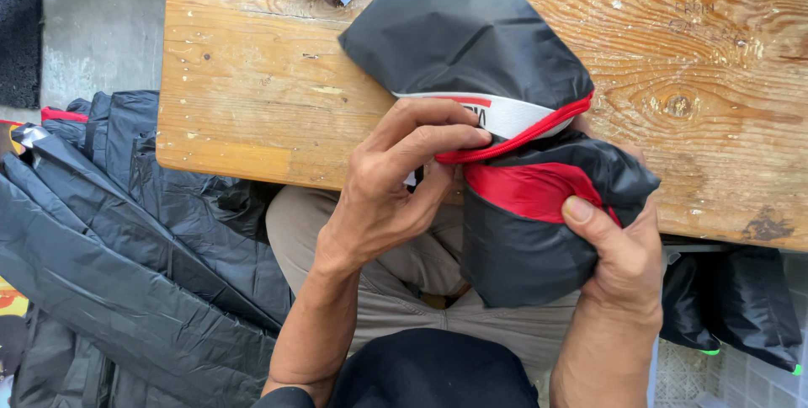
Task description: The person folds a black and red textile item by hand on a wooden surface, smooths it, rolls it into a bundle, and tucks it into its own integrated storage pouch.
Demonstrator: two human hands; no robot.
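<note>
Both grips are closed on a rolled garment: the left hand pinches its red edge band between thumb and forefinger, and the right hand clasps the lower end from the side, thumb pressed on a red panel. The roll is shiny black fabric with a white strip and red trim. Its long axis runs from the person's lap up across the tabletop edge, tilting slightly left. A black heap lies on the floor to the left.
</note>
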